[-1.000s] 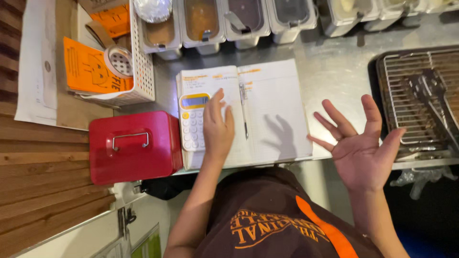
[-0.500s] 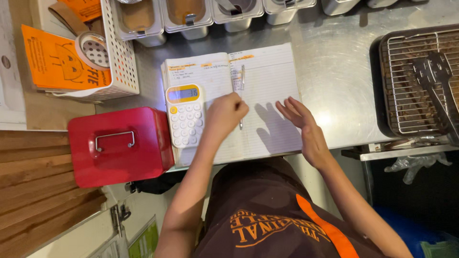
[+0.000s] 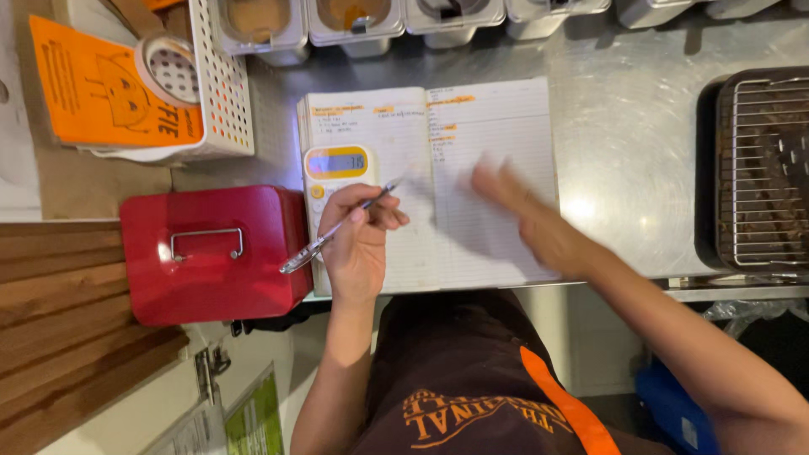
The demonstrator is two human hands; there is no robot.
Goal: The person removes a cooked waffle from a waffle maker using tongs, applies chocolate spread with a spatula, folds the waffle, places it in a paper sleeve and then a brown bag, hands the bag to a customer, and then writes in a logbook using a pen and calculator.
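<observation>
We begin with the pen (image 3: 337, 229), which our left hand (image 3: 358, 244) holds: the fingers are closed around its middle, thumb and forefinger pinching the barrel. The long axis of the pen runs from about eight o'clock, where the clear back end sticks out over the edge of the red metal box (image 3: 215, 253), to about two o'clock, where the tip points onto the left page of the open notebook (image 3: 430, 181). So the tip lies up and to the right of the hand, just above the paper; we cannot tell if it touches the page. Under the knuckles, at about eleven o'clock from the hand, sits a small white calculator (image 3: 337, 168) with a yellow frame around its display, lying on the left page. Our right hand (image 3: 522, 215) is at three o'clock from the pen, over the right page, blurred by motion; the fingers look spread and it seems to hold nothing, but we cannot tell this surely. The left hand is clearly the nearer one to the pen. Around the notebook is the steel counter (image 3: 624, 152). At twelve o'clock a row of steel containers (image 3: 354, 21) stands at the back. At ten o'clock a white perforated basket (image 3: 215, 101) holds orange papers and a tape roll. At three o'clock, well apart, a wire rack (image 3: 763, 168) rests on a dark tray.
</observation>
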